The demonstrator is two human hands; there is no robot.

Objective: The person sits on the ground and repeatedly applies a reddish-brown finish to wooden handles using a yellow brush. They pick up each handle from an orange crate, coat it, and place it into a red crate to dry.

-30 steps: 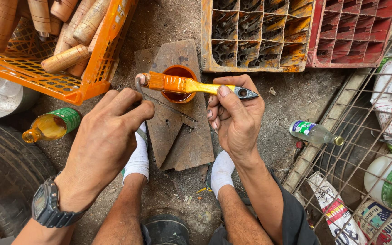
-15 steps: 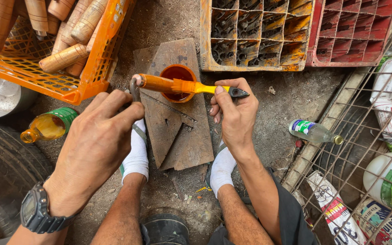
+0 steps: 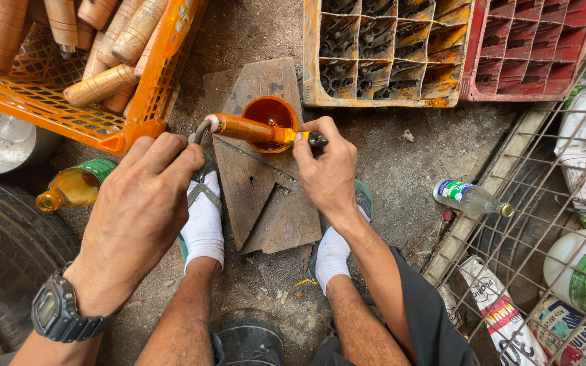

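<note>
My left hand [image 3: 140,210], with a black watch on its wrist, pinches the bent metal rod [image 3: 201,130] that sticks out of a wooden handle [image 3: 245,129] coated wet orange. The handle lies level over a small cup of orange varnish [image 3: 270,112]. My right hand [image 3: 327,169] grips a yellow-handled brush [image 3: 308,139] pressed against the handle's right end; its bristles are hidden. The cup stands on rusty metal plates [image 3: 266,203] on the ground between my feet in white socks and sandals.
An orange crate [image 3: 137,115] with several bare wooden handles is at the upper left. Orange and red bottle crates [image 3: 442,81] stand ahead. A green-capped bottle of amber liquid [image 3: 76,186] lies at the left, a plastic bottle [image 3: 466,196] at the right, by a wire cage [image 3: 551,203].
My right hand has slid the brush leftward along the handle, closer to the cup. The left hand has shifted slightly and stays on the rod.
</note>
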